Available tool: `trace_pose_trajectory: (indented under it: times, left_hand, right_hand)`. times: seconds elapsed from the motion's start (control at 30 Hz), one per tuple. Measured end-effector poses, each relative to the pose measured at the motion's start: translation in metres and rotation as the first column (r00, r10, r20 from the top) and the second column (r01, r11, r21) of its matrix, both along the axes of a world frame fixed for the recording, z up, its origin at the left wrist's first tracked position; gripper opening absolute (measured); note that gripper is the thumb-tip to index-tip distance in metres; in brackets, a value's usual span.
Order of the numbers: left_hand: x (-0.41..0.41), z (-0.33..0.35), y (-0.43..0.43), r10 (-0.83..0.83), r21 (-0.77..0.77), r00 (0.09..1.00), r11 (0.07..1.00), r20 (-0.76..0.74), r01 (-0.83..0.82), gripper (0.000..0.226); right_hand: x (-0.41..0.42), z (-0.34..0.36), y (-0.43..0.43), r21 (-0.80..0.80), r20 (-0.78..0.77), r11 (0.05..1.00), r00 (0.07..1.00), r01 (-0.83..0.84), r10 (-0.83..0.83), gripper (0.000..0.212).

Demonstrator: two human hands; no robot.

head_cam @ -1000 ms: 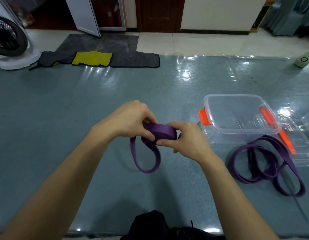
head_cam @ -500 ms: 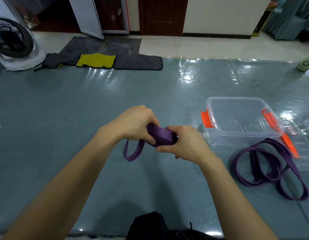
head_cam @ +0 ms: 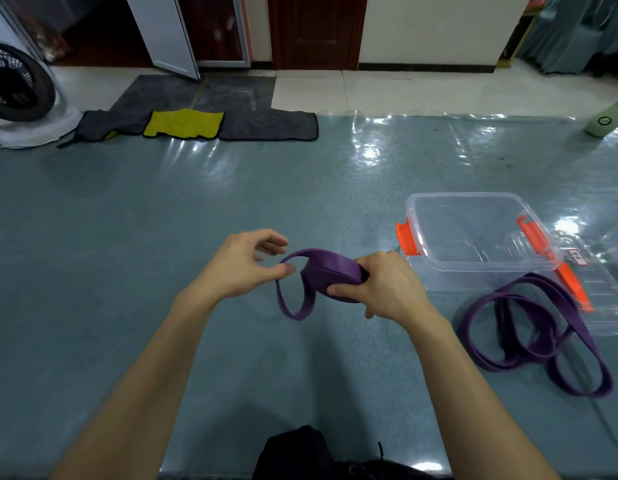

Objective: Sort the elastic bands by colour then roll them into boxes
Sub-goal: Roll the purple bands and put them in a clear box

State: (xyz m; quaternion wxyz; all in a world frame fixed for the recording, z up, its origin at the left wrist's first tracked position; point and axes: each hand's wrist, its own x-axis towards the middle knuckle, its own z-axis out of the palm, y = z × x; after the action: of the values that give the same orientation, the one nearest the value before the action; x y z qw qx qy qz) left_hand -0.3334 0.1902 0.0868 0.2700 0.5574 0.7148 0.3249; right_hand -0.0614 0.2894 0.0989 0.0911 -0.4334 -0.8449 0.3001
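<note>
Right hand (head_cam: 383, 289): grasps roll (head_cam: 335, 273); squeeze coils tight.
Left hand (head_cam: 241, 265): apparently released; should pinch tail (head_cam: 295, 308), wind flat.
Box (head_cam: 410, 210): destination.

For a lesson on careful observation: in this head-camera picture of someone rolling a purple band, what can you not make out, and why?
Head view:
Core of the roll: hidden by the right hand.
Whether the left hand touches the loop: the thumb is too close to tell.
Count of the loose bands: they overlap.
Text on the label: too small.
Left part of the fan: cut off by the frame edge.
</note>
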Motion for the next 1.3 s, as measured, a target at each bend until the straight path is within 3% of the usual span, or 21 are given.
trace_pose_trajectory:
  times: [0.2,0.3,0.4,0.5,0.6,0.67,0.7,0.73,0.8,0.83,0.9,0.97,1.03,1.13,1.27,1.3]
  left_hand:
    - [0.011,-0.045,0.005,0.155,-0.03,0.963,0.986,-0.222,-0.166,0.028]
    - [-0.006,-0.05,0.002,0.277,-0.086,0.961,0.957,-0.002,-0.276,0.035]
    - [-0.032,-0.039,-0.003,0.201,-0.123,0.929,0.978,0.31,-0.17,0.056]
    - [-0.054,-0.032,-0.007,0.051,-0.153,0.756,0.986,0.653,0.066,0.061]
    - [-0.076,-0.034,-0.011,-0.027,-0.087,0.613,0.984,0.79,0.155,0.057]
    - [-0.086,-0.037,-0.008,-0.061,-0.051,0.566,0.982,0.822,0.181,0.054]
    - [-0.089,-0.038,-0.006,-0.052,-0.067,0.58,0.981,0.813,0.183,0.055]
    - [-0.09,-0.037,-0.004,-0.039,-0.103,0.65,0.978,0.759,0.18,0.058]
    - [-0.094,-0.035,0.0,-0.047,-0.227,0.888,0.959,0.458,0.168,0.061]
    - [-0.095,-0.034,0.001,-0.074,-0.286,0.945,0.943,0.319,0.17,0.052]
    - [-0.089,-0.036,0.004,-0.076,-0.273,0.964,0.951,0.253,0.146,0.015]
    - [-0.078,-0.039,0.005,-0.022,-0.154,0.949,0.985,0.316,0.075,0.009]
    - [-0.067,-0.038,0.005,0.025,-0.07,0.88,0.998,0.474,0.009,0.013]
    - [-0.057,-0.033,0.006,0.051,-0.066,0.681,0.998,0.73,-0.005,0.023]
    - [-0.055,-0.023,0.012,0.086,-0.08,0.468,0.996,0.879,-0.032,0.032]
    - [-0.059,-0.019,0.013,0.091,-0.09,0.479,0.996,0.873,-0.027,0.031]
  right_hand:
    - [-0.003,0.0,0.008,0.018,0.028,0.999,0.999,0.042,-0.043,0.038]
    - [0.002,-0.003,0.013,0.096,0.149,0.995,0.987,0.04,-0.054,0.04]
    - [0.009,-0.01,0.014,0.077,0.205,0.996,0.977,0.04,-0.055,0.037]
    - [0.012,-0.014,0.014,0.064,0.228,0.998,0.973,0.022,-0.036,0.037]
    - [0.01,-0.013,0.014,0.085,0.241,0.996,0.97,0.006,-0.026,0.039]
    - [0.008,-0.011,0.012,0.095,0.244,0.995,0.969,0.002,-0.025,0.039]
    - [0.008,-0.009,0.012,0.09,0.239,0.996,0.971,0.003,-0.024,0.039]
    - [0.008,-0.007,0.012,0.084,0.229,0.996,0.973,0.005,-0.024,0.038]
    - [0.008,-0.004,0.012,0.091,0.22,0.996,0.975,0.007,-0.027,0.035]
    - [0.008,-0.002,0.013,0.101,0.223,0.995,0.974,0.005,-0.027,0.035]
    - [0.008,-0.001,0.013,0.112,0.223,0.994,0.974,0.005,-0.03,0.036]
    - [0.006,-0.001,0.012,0.112,0.214,0.994,0.976,0.012,-0.036,0.038]
    - [0.003,-0.002,0.011,0.117,0.217,0.993,0.975,0.015,-0.04,0.04]
    - [0.001,-0.004,0.01,0.147,0.236,0.989,0.971,0.009,-0.044,0.042]
    - [0.003,-0.008,0.011,0.19,0.286,0.982,0.956,0.012,-0.067,0.044]
    - [0.004,-0.009,0.012,0.195,0.29,0.981,0.955,0.009,-0.066,0.044]
